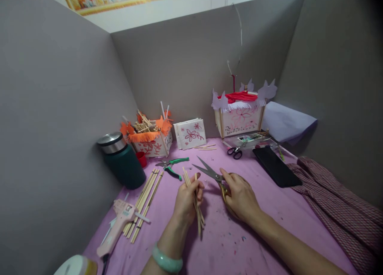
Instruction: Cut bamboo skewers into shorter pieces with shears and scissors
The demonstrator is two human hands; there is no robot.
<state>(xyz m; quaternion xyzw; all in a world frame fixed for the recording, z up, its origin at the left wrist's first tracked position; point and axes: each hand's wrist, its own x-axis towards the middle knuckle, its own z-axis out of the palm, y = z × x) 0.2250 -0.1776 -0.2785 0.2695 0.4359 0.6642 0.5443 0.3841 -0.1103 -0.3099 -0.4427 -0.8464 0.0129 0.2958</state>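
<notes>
My left hand (188, 197), with a green bangle (166, 260) at the wrist, is closed around several thin wooden sticks (198, 215). The sticks poke out above and below the fist. To its right, my right hand (241, 195) grips a pair of gold-handled scissors (211, 172). The scissor blades are parted and point left, just above the sticks' upper ends and apart from them. Beyond my left hand lie green-handled pruning shears (172, 167). Left of that hand, bundles of longer wooden sticks (145, 203) are bound with dark ties.
A pink glue gun (118, 223) and a dark green flask (124, 163) stand left. Behind are an orange-trimmed paper box (152, 143) holding sticks, flower-drawn cards (190, 134) and a paper lantern (239, 119). Small black scissors (235, 152), a black phone-like slab (277, 166) and checked cloth (338, 207) lie right.
</notes>
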